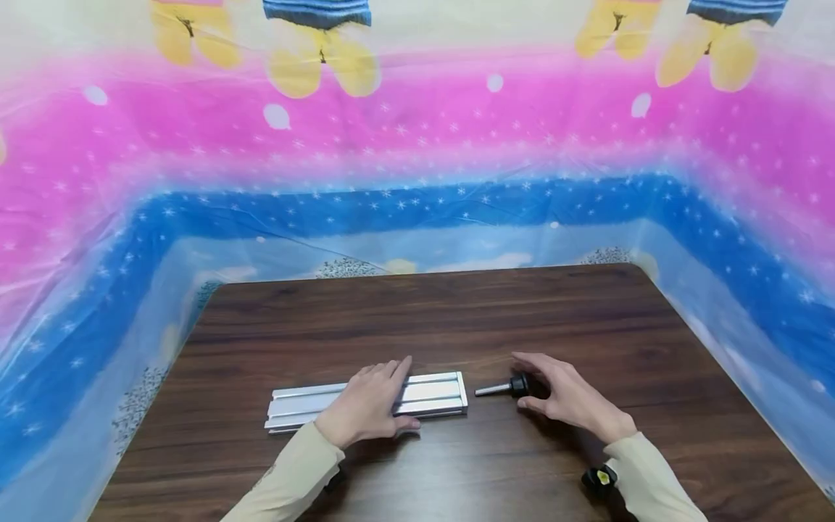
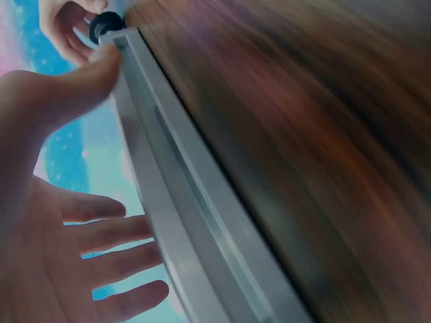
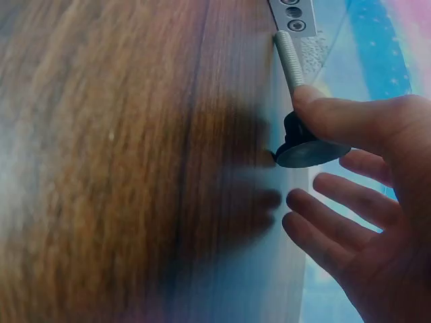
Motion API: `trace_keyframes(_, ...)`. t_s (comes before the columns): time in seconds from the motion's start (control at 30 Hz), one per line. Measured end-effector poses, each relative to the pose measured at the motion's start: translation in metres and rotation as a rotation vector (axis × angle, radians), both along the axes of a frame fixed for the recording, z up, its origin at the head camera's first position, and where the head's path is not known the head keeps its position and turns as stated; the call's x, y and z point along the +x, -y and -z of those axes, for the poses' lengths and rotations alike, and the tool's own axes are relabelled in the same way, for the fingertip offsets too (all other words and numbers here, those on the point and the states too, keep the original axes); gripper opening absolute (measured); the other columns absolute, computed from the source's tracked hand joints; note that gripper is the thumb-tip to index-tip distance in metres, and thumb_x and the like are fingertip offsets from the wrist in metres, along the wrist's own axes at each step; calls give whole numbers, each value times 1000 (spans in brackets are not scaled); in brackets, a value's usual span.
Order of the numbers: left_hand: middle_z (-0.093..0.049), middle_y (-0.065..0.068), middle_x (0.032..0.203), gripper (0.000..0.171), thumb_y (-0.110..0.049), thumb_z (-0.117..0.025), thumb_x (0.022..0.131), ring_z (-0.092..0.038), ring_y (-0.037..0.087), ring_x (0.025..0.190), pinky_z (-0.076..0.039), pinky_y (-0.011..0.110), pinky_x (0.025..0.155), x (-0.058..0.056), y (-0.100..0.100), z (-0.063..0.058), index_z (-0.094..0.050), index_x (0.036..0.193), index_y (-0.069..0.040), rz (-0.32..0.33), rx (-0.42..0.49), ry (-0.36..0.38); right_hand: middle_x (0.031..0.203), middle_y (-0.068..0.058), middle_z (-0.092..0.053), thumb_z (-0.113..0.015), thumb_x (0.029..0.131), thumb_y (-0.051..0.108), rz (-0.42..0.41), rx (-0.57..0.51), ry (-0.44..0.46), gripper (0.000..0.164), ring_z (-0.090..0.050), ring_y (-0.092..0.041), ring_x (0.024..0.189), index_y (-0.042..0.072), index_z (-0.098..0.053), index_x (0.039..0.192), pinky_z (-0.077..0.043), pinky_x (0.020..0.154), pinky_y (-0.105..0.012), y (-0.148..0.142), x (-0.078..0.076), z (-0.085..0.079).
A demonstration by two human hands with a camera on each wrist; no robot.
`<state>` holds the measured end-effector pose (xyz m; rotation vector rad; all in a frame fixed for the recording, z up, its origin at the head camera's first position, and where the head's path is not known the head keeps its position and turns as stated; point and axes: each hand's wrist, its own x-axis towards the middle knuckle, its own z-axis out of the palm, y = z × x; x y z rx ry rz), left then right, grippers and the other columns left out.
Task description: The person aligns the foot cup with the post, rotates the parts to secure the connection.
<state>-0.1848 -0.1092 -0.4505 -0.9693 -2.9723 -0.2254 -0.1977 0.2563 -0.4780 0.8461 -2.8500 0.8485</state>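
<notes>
A silver slotted aluminium profile (image 1: 430,392) lies flat on the table, with an end plate (image 1: 462,391) across its right end. Over its middle is my left hand (image 1: 365,406), thumb toward the near side; the left wrist view shows straight, spread fingers along the profile's edge. To the right lies a levelling foot (image 1: 520,385) with a black round base, its threaded stud pointing at the end plate, a small gap between. My right hand (image 1: 574,395) surrounds the base with loosely spread fingers. Whether its thumb touches the foot, I cannot tell. Holes show in the plate (image 3: 309,25).
The dark wood-grain table (image 1: 417,312) extends beyond both hands. A patterned pink and blue cloth (image 1: 417,145) hangs around its back and sides. A black wrist device (image 1: 599,478) sits at my right cuff.
</notes>
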Motion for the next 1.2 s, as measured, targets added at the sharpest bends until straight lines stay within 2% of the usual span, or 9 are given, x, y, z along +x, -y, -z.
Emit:
trace_keyframes(0.23, -64, 16, 123, 83, -52, -78, 83, -66, 30, 107, -57, 44, 85, -10, -25, 3, -53, 139, 4, 79, -18, -55, 130, -13, -67, -80, 86, 9, 22, 0, 10, 55, -68, -29, 113, 1, -59, 136, -56, 91, -43, 2, -2, 3)
trace_keyframes(0.43, -62, 8, 107, 69, -47, -81, 81, -62, 23, 90, -56, 39, 74, -14, -42, 4, -58, 127, -1, 144, -10, -93, 126, -13, -69, -79, 87, 9, 30, 15, 7, 47, -69, -28, 112, 2, -64, 131, -57, 90, -42, 0, 0, 2)
trace_keyframes(0.57, -58, 6, 100, 59, -44, -82, 80, -57, 20, 84, -53, 36, 68, -17, -50, 6, -61, 118, -4, 152, -17, -89, 127, -13, -69, -78, 88, 10, 27, 6, 16, 46, -69, -28, 113, 2, -64, 132, -57, 90, -42, -1, -1, 2)
trace_keyframes(1.03, -52, 4, 89, 49, -37, -85, 72, -48, 16, 75, -49, 32, 62, -25, -64, 6, -58, 95, -4, 195, -51, -121, 118, -14, -73, -78, 88, 10, 42, -13, -45, 44, -73, -22, 99, -1, -66, 128, -59, 81, -34, 2, 5, 2)
trace_keyframes(1.2, -53, 5, 91, 50, -39, -83, 74, -49, 17, 76, -52, 33, 62, -20, -66, -5, -60, 100, -2, 206, -41, -146, 118, -13, -73, -78, 88, 12, 67, -50, -71, 43, -74, -22, 98, 0, -66, 128, -60, 81, -34, -3, 18, -7)
